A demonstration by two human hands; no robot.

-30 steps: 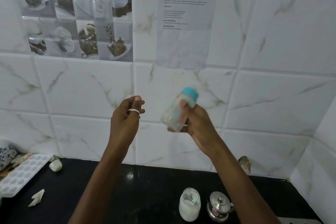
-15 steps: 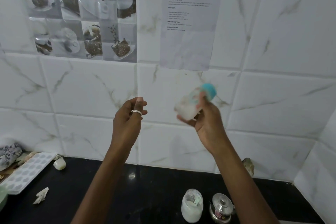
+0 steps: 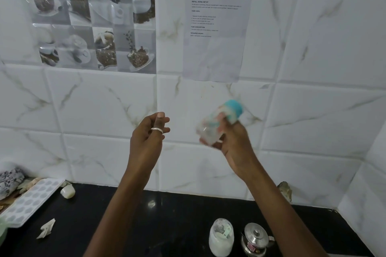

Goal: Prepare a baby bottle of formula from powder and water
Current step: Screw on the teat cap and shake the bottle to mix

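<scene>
My right hand (image 3: 234,142) grips a small clear baby bottle (image 3: 217,123) with a teal cap, raised in front of the tiled wall. The bottle is tilted, cap up to the right, and blurred by motion. My left hand (image 3: 148,137) is held up beside it, apart from the bottle, fingers loosely curled with nothing in them and a silver ring on one finger. On the black counter (image 3: 146,225) below stand a clear jar of white powder (image 3: 221,238) and a small steel kettle (image 3: 255,239).
A white ice-cube tray (image 3: 29,200) lies at the counter's left edge beside patterned cloth (image 3: 10,179). A small white cap (image 3: 67,191) and a scrap of paper (image 3: 46,228) lie near it. A printed sheet (image 3: 215,33) hangs on the wall.
The bottle swings in my right hand: its cap tilted further right, then the bottle came back a little lower. My left hand stays raised in about the same place.
</scene>
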